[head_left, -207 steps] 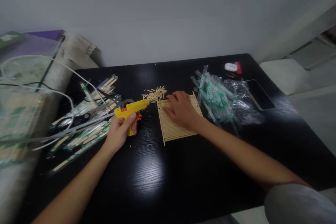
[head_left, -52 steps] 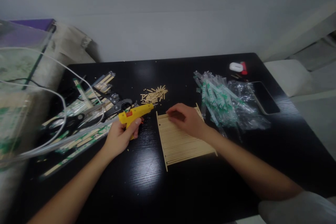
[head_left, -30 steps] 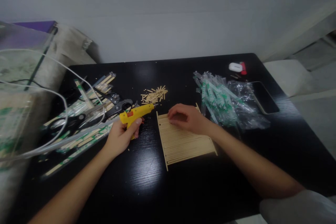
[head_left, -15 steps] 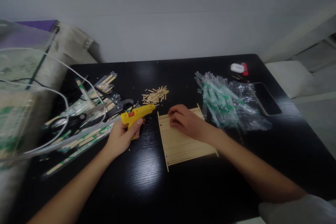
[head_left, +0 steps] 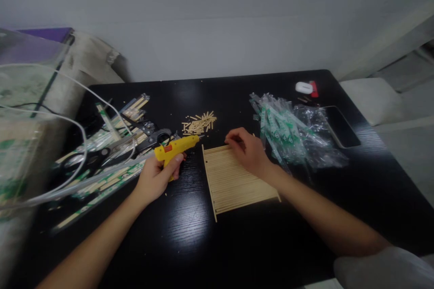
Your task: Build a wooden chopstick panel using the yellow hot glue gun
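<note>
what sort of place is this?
Probably a home hobby table, not a workshop: yellow glue gun in the left hand, stick panel under the right hand, plastic wrappers and a phone on the black table.

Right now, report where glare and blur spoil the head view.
Head view: light glare streaks the black table near the stick panel; the left edge, clear box and white cable, is blurred; the yellow glue gun in the left hand reads sharp.

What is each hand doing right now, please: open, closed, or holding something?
Left hand: closed on the yellow glue gun.
Right hand: curled over the far edge of the stick panel; whether it grips anything cannot be told.
</note>
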